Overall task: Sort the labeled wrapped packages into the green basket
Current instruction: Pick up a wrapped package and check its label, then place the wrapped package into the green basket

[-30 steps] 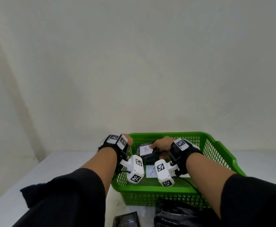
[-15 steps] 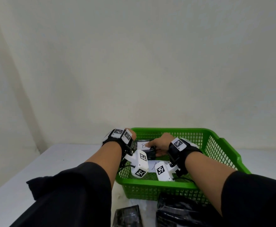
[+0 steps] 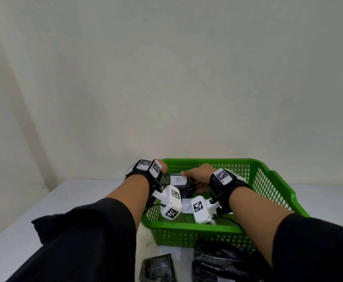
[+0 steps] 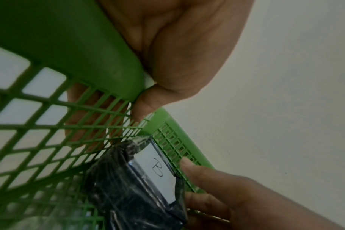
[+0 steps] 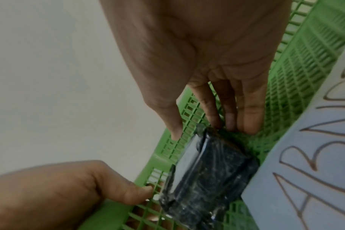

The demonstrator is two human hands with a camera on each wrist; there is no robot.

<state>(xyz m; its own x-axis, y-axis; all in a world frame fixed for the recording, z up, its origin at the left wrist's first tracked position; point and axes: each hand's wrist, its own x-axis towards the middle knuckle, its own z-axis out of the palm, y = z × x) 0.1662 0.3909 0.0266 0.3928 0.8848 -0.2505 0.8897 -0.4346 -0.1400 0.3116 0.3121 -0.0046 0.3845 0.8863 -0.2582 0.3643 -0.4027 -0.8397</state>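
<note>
While the left hand (image 4: 179, 51) grips the green basket's (image 3: 276, 186) rim at its 10 o'clock corner, thumb inside and fingers curled outside the mesh, the right hand (image 5: 213, 51) rests straight fingers (image 5: 248, 118) against the black wrapped package marked B (image 3: 179, 185). It stands in that same far corner. More black packages (image 3: 223, 261) lie on the white table (image 3: 65, 200) at 6 o'clock.

A white table (image 3: 44, 204) carries a green plastic mesh basket (image 3: 272, 180); two black plastic-wrapped packages lie on the tabletop just before it, one small (image 3: 158, 269), one larger (image 3: 225, 263).
</note>
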